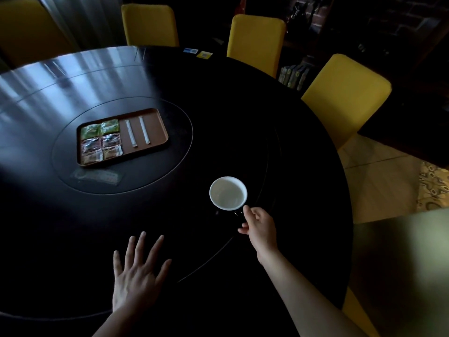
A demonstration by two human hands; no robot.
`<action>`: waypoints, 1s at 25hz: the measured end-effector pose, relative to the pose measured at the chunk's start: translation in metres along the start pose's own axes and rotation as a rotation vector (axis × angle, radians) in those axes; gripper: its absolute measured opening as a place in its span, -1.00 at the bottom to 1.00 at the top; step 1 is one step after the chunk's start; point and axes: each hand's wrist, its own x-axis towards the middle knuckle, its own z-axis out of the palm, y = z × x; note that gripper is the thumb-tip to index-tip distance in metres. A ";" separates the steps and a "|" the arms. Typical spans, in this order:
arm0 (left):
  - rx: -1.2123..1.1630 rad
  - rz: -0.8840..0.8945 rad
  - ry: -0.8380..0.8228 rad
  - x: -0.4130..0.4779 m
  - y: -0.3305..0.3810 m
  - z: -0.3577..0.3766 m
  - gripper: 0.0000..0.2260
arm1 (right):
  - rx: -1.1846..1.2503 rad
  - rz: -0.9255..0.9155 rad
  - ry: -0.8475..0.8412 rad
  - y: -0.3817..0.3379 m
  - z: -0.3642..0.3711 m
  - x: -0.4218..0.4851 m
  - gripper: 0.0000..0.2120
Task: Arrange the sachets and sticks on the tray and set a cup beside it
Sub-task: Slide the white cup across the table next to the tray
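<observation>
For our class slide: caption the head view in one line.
Right hand holds the cup by its handle, apart from the filled tray.

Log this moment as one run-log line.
tray: sachets, sticks arranged | cup: apart from tray, right hand at handle | left hand: open, empty

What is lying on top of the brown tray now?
On the tray lie six sachets in two columns and two white sticks side by side. The tray surface under the sachets is covered.
</observation>
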 end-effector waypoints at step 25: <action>-0.002 -0.173 0.051 0.215 -0.022 -0.027 -0.48 | -0.332 -0.370 -0.129 -0.048 0.073 0.080 -0.80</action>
